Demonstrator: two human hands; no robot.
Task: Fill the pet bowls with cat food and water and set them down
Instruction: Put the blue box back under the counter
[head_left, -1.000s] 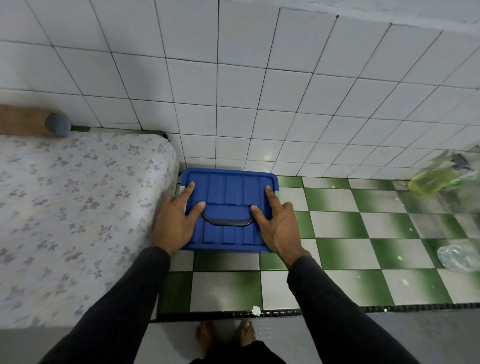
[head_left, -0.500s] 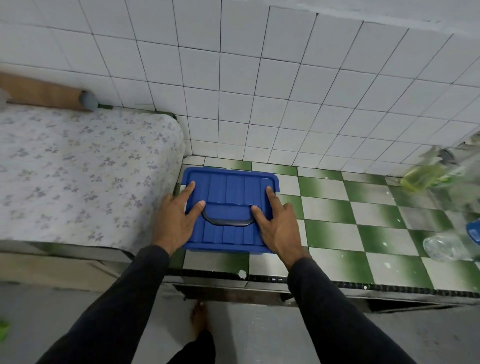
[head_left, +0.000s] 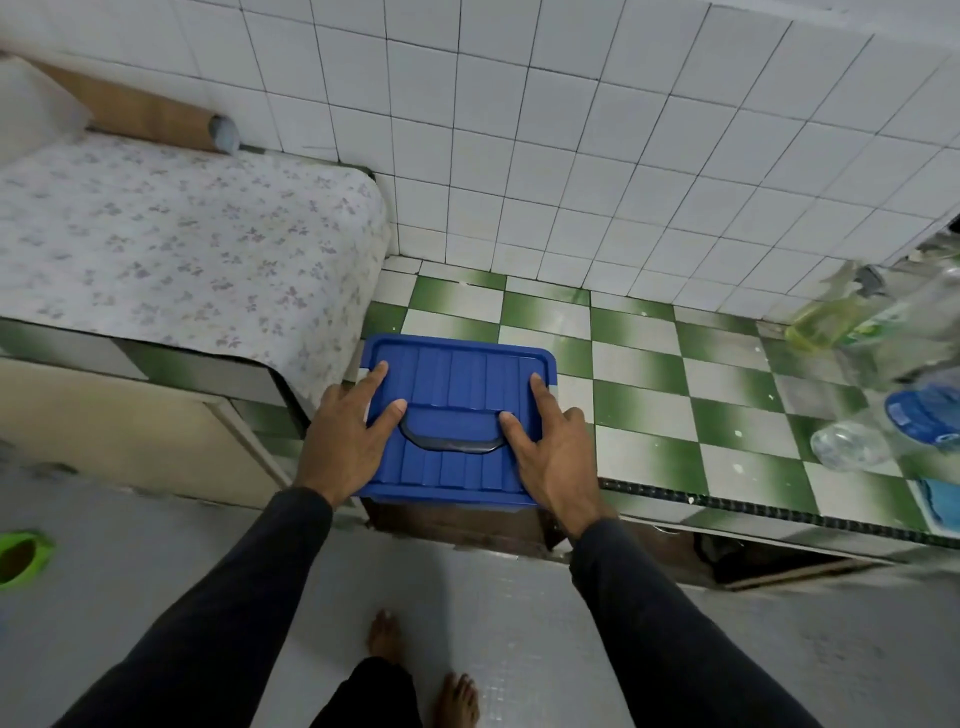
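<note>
Here a blue plastic bin (head_left: 457, 384) with a ribbed, rounded-corner lid and a dark curved handle (head_left: 451, 441) recessed in its middle is held between both hands at the front edge of a counter tiled in glossy green and white checks (head_left: 644, 374). The left hand (head_left: 349, 436) grasps the left side of the lid, thumb on top beside the handle, fingers wrapping the edge; the right hand (head_left: 551, 447) grips the right side the same way. What the bin holds cannot be seen under the lid. Left of it a floral cloth (head_left: 182, 244) drapes a raised surface, with a brown tube (head_left: 156, 117) against the white square-tiled wall (head_left: 545, 130). At the right, blurred clear plastic bottles (head_left: 852, 441) lie on the counter, one with yellowish liquid (head_left: 823, 322). A bright green round object (head_left: 23, 556) sits on the grey floor at the left
</note>
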